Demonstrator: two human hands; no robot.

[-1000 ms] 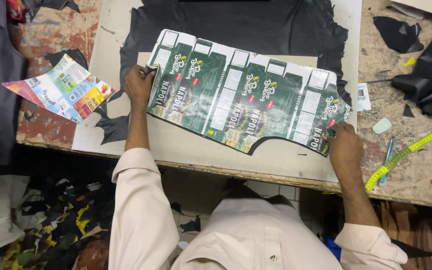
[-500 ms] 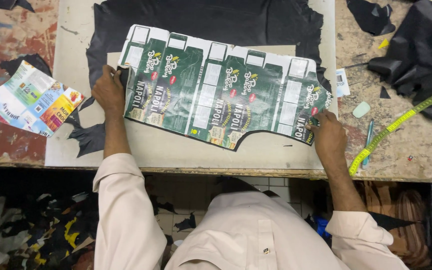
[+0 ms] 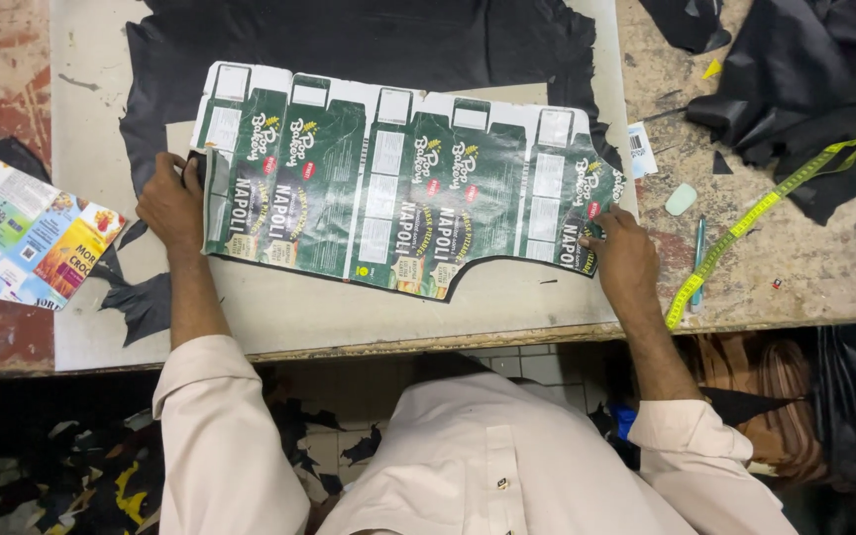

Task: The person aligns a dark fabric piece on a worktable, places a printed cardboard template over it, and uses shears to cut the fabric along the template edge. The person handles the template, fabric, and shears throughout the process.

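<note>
Head view: glossy green cardboard pattern (image 3: 398,183)

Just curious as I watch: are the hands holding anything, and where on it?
Both hold the green printed cardboard pattern flat: left hand at its left edge, right hand at its lower right corner.

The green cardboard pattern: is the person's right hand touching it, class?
Touching. The head view shows the right hand with its fingers pressed onto the green cardboard pattern's right edge.
</note>
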